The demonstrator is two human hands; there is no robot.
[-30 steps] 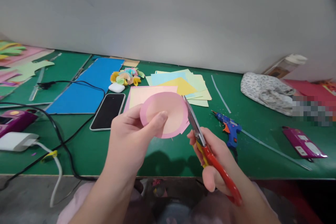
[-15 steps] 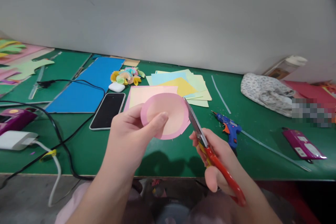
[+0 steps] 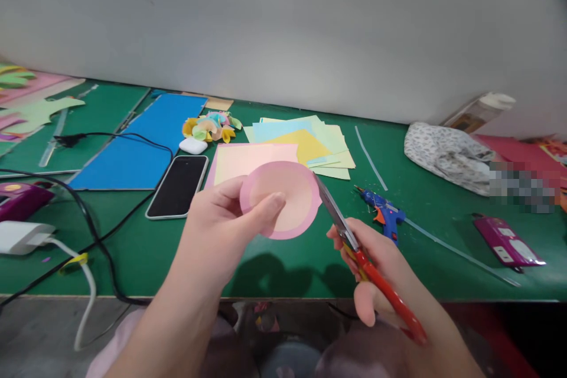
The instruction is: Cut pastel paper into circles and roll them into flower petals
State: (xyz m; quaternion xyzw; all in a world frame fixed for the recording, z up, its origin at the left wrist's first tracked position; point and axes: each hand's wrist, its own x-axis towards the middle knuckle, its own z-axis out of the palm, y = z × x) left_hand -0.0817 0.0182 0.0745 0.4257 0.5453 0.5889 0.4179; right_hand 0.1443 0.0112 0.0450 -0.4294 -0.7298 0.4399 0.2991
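My left hand (image 3: 217, 230) pinches a round pink paper disc (image 3: 313, 208) by its left side, thumb on top. A paler peach circle (image 3: 290, 212) lies within the pink rim. In my right hand (image 3: 383, 254) are scissors (image 3: 339, 217) with red handles and a bit of yellow showing by the fingers. Their blades point up and left, with the tip at the disc's right edge. A small pink nub sticks out from that edge beside the blades. Whether the blades touch the paper I cannot tell.
Coloured paper sheets (image 3: 325, 136) lie behind the disc. A phone (image 3: 178, 186), paper flowers (image 3: 211, 127), a blue board (image 3: 133, 156) and a black cable (image 3: 91, 218) are on the left. To the right lie a blue glue gun (image 3: 385, 212), a glue stick (image 3: 460, 251) and a purple device (image 3: 508, 242).
The scissors have shifted slightly right and down. The disc has turned a little, and the angular bit at its lower right now shows as a small nub at the right.
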